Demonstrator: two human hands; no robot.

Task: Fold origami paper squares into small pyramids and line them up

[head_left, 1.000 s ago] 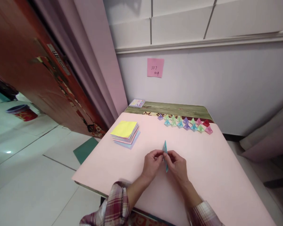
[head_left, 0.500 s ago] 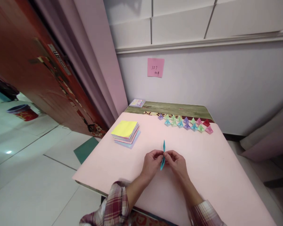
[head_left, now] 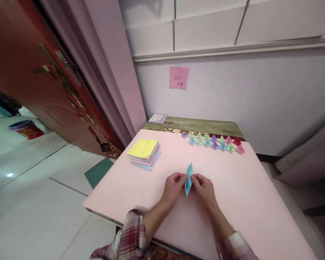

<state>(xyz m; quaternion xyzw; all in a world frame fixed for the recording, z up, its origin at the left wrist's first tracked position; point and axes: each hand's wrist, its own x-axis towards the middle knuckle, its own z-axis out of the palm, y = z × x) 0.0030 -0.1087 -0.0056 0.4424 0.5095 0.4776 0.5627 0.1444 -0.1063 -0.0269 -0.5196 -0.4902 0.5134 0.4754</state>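
Note:
A piece of folded blue origami paper is held upright between both hands above the pink-covered table. My left hand pinches its left side near the middle with thumb and fingers. From the right, my right hand grips the opposite side the same way. The paper is narrow and pointed at both ends, with its sides slightly apart. Fingers partly hide its middle edges.
To the left sits a stack of coloured paper squares, yellow on top. Two rows of small folded paper pieces stand at the back right. A small pad lies at the far left corner. A pink note is stuck on the wall.
The folded blue paper has turned and spread a little, so more of its face shows. My fingertips have moved slightly apart, still holding it.

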